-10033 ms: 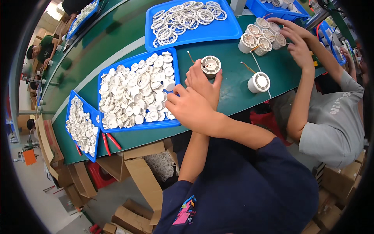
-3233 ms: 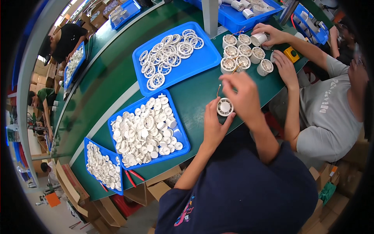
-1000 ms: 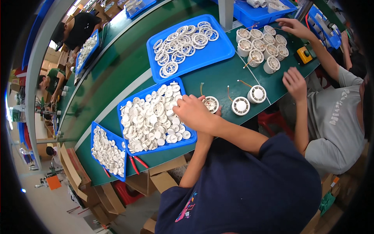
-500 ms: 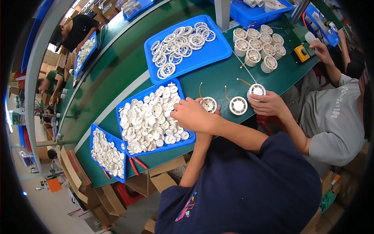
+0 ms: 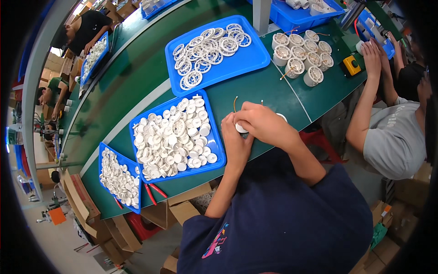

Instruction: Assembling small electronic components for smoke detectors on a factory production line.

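A small white round housing with a thin brown wire is between my hands at the near edge of the green bench. My left hand wraps around its side. The bent fingers of my right hand close over its top and hide most of it. Another white round part peeks out behind my right hand. Just left of my hands, a blue tray holds many white discs with short stems.
Behind is a blue tray of white slotted rings. White cylindrical housings with wires cluster at the right rear, near a yellow button box. A co-worker sits at right. Red-handled pliers and a smaller blue tray lie left.
My right hand has moved from the edge of the disc tray onto the housing in my left hand. The co-worker's near hand has left the bench beside me and reaches to the far right.
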`<action>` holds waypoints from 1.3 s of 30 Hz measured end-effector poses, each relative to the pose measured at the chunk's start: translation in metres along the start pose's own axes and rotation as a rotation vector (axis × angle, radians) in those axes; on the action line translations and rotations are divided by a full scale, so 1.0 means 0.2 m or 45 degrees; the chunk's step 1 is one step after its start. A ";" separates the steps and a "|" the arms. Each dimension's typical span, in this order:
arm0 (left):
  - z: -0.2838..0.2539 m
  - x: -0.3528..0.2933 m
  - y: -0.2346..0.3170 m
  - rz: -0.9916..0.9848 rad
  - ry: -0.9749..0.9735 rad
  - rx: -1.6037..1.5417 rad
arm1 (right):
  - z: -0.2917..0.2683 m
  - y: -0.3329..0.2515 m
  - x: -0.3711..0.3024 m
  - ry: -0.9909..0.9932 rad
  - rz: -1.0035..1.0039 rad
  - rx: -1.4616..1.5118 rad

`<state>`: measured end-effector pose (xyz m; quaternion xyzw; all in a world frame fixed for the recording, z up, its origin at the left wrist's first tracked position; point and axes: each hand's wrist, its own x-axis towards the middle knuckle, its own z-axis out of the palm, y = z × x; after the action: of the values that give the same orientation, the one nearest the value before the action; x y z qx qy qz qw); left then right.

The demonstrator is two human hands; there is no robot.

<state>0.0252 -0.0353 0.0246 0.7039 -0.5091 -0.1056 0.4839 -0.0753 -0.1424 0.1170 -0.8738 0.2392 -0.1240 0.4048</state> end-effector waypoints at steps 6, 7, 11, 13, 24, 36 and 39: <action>-0.01 0.00 0.03 -0.051 0.006 -0.058 | 0.06 0.03 0.02 0.205 -0.045 -0.073; -0.01 0.00 0.03 -0.068 0.005 -0.064 | 0.06 0.03 0.03 0.210 0.019 -0.051; -0.02 0.00 0.02 -0.069 0.004 -0.053 | 0.05 -0.02 0.04 0.395 0.061 -0.110; -0.01 0.01 0.00 -0.025 0.017 -0.062 | 0.00 -0.03 0.10 0.380 -0.028 -0.163; -0.03 0.02 0.04 -0.057 -0.005 -0.051 | 0.06 0.17 0.90 0.042 -0.331 -0.495; -0.04 0.00 0.03 -0.067 -0.034 -0.016 | 0.02 0.17 0.89 -0.071 -0.308 -0.403; -0.03 0.00 0.03 -0.041 -0.027 -0.027 | -0.05 0.24 0.79 0.183 -0.404 -0.326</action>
<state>0.0255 -0.0325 0.0320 0.7056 -0.5019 -0.1264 0.4840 0.0413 -0.2567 0.0904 -0.9337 0.1408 -0.2167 0.2478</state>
